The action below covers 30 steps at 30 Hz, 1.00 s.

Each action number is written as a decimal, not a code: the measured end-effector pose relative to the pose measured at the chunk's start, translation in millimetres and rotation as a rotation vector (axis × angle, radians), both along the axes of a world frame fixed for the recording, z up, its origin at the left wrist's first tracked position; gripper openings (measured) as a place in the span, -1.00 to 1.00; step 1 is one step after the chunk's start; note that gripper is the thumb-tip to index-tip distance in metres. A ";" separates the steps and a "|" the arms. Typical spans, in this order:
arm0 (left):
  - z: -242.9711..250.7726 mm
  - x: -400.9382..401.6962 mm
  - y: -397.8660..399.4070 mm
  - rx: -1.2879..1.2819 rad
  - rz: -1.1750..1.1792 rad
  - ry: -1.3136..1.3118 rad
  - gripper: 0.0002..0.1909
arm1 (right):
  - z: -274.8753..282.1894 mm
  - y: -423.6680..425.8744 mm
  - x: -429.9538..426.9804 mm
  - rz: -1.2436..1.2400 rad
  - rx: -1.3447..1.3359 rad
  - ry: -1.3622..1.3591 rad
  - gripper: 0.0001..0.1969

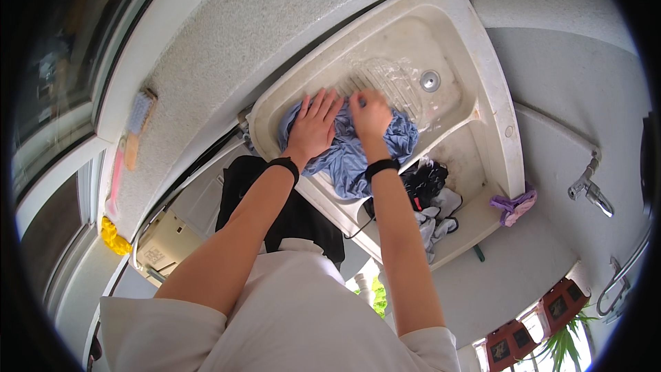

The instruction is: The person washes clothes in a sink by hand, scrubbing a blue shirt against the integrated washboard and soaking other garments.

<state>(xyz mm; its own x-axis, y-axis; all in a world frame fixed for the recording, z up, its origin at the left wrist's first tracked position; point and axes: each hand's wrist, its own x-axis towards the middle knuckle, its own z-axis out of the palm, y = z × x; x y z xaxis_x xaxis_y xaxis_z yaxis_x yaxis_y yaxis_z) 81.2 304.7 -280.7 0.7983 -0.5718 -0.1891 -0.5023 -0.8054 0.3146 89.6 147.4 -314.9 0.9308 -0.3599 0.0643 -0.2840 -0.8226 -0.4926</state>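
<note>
A wet, crumpled blue garment point(351, 163) lies over the ridged washboard point(397, 85) side of a pale laundry sink point(490, 77). My left hand point(314, 129) rests flat on the garment with its fingers spread. Close beside it, my right hand point(372, 116) is curled on the cloth, its fingers blurred; a bit of blue shows between thumb and fingers. Both wrists wear black bands. The underside of the garment is hidden.
Black clothing point(424, 183) and grey clothing point(441, 209) lie in the smaller basin. A metal drain point(430, 81) sits in the large basin. Purple cloth point(514, 205) hangs over the sink's corner. A scrub brush point(138, 124) rests on the ledge; a tap point(588, 188) projects from the wall.
</note>
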 end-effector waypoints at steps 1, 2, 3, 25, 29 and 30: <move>0.0 0.3 2.4 0.005 0.011 0.011 -0.35 | 3.6 -12.3 17.3 -0.052 -0.010 -0.044 -0.84; 1.2 1.7 -3.2 -0.003 0.017 0.006 -0.35 | -2.9 -39.4 31.8 -0.113 -0.159 0.014 -0.85; 1.6 1.0 -2.6 -0.013 0.010 0.019 -0.34 | -2.7 -53.7 43.4 -0.165 -0.192 0.040 -0.81; -3.4 -4.1 -0.2 0.077 -0.020 -0.009 -0.39 | 2.7 16.9 -15.0 -0.021 0.184 0.078 -0.79; -2.8 -2.3 -3.4 -0.002 0.000 -0.012 -0.33 | -8.0 -63.5 48.6 -0.002 -0.366 0.255 -0.84; -0.9 -3.9 -5.6 -0.018 -0.004 0.029 -0.34 | -10.0 -69.4 50.6 0.000 -0.365 0.249 -0.84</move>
<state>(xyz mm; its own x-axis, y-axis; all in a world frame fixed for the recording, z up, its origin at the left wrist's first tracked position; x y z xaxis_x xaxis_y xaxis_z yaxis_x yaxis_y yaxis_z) 77.3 299.1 -281.6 0.7902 -0.5784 -0.2024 -0.4959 -0.7976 0.3434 140.2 77.9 -324.9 0.9339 -0.3553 -0.0391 -0.3574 -0.9299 -0.0867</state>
